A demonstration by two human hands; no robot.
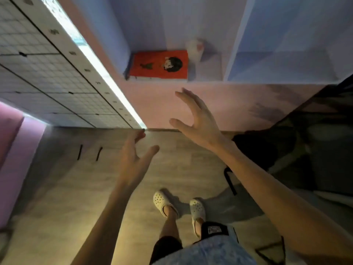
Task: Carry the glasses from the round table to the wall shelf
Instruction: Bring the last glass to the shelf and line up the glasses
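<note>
A wall shelf (206, 81) with white compartments hangs ahead of me on the pink wall. In its left compartment a pale glass (194, 49) stands beside a flat red book (159, 64); the glass is blurred. My right hand (198, 119) is raised below the shelf, fingers spread, holding nothing. My left hand (136, 159) is lower and to the left, also spread and empty. The round table is not in view.
A white grid-panelled wall with a bright light strip (99, 66) runs along the left. A dark patterned surface (305, 134) fills the right. A black bent frame (230, 180) stands on the wooden floor near my feet in white clogs (164, 204).
</note>
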